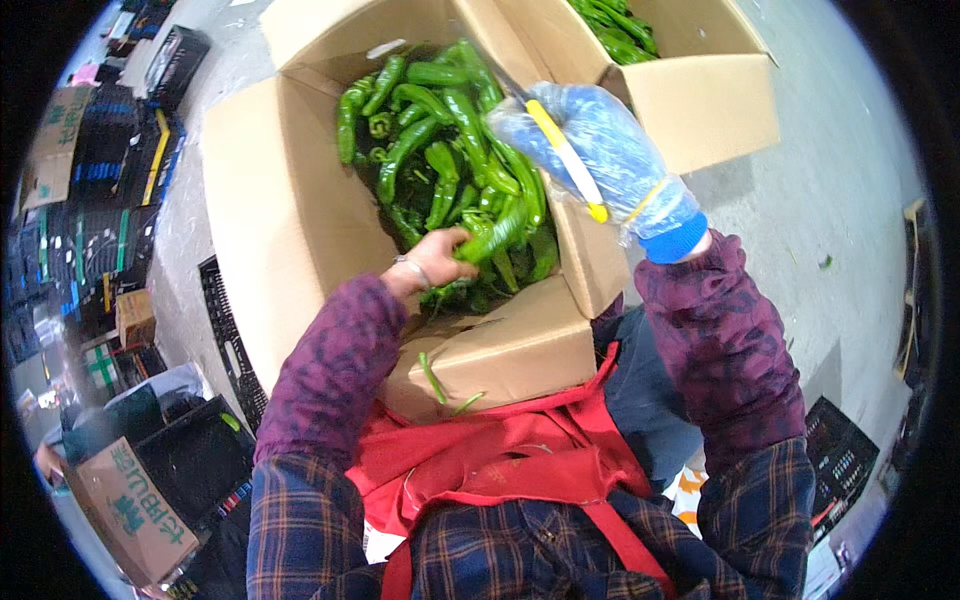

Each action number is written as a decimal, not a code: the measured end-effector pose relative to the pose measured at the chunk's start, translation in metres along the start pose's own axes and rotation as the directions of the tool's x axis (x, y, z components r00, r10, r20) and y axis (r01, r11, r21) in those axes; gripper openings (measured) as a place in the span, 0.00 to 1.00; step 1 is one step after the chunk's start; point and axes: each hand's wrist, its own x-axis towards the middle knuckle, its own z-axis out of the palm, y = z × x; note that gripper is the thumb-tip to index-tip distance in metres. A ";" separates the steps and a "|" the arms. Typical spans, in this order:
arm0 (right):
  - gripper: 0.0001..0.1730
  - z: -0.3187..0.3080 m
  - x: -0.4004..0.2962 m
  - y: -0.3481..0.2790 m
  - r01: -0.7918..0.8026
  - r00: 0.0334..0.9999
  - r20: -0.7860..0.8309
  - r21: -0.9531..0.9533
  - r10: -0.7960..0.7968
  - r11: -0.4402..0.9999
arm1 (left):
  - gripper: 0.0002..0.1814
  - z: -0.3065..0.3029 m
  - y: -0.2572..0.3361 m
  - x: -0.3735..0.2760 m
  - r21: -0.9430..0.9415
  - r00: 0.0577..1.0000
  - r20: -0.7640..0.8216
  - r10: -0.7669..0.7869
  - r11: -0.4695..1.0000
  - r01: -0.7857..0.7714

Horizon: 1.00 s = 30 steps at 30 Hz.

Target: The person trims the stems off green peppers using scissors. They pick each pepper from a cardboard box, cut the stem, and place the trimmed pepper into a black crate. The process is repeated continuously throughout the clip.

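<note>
Long green peppers point(435, 135) lie heaped in an open cardboard box point(322, 187) in front of me. My bare left hand point(435, 261) pinches one green pepper point(495, 234), blurred, over the near end of the heap. My right hand point(600, 139) wears a blue glove under a clear plastic one, with a yellow band at the wrist. It is closed around a knife point(566, 154) with a yellow and white handle. The dark blade points away over the box's right side and is partly hidden against the cardboard.
A second cardboard box point(701, 97) with green peppers point(619, 30) stands at the back right. Cut stems point(431, 379) lie on the near flap. Black crates point(97, 172) are stacked on the left; another black crate point(840, 457) sits at lower right on the concrete floor point(817, 202).
</note>
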 end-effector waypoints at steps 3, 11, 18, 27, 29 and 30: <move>0.18 -0.003 0.001 -0.031 -0.109 0.974 0.217 0.242 0.056 0.964 | 0.19 -0.035 0.016 -0.049 -0.806 0.874 -0.450 -0.181 0.504 -0.311; 0.26 0.038 -0.033 -0.115 -0.781 0.549 0.801 0.390 0.239 0.488 | 0.10 -0.080 0.017 -0.129 -0.672 0.641 -0.715 -0.278 0.023 -0.740; 0.32 0.061 -0.040 -0.107 -0.775 0.566 0.788 0.407 0.243 0.484 | 0.16 -0.072 0.036 -0.142 -0.639 0.628 -0.751 -0.203 -0.014 -0.769; 0.31 0.060 -0.035 -0.104 -0.809 0.549 0.786 0.415 0.284 0.416 | 0.25 -0.051 0.055 -0.136 -0.591 0.576 -0.805 -0.141 0.112 -0.799; 0.31 0.059 -0.033 -0.102 -0.779 0.564 0.776 0.387 0.282 0.494 | 0.23 -0.054 0.052 -0.141 -0.549 0.539 -0.836 -0.104 0.181 -0.816; 0.30 0.055 -0.033 -0.099 -0.771 0.589 0.744 0.402 0.315 0.493 | 0.22 -0.060 0.047 -0.145 -0.509 0.494 -0.860 -0.127 0.274 -0.816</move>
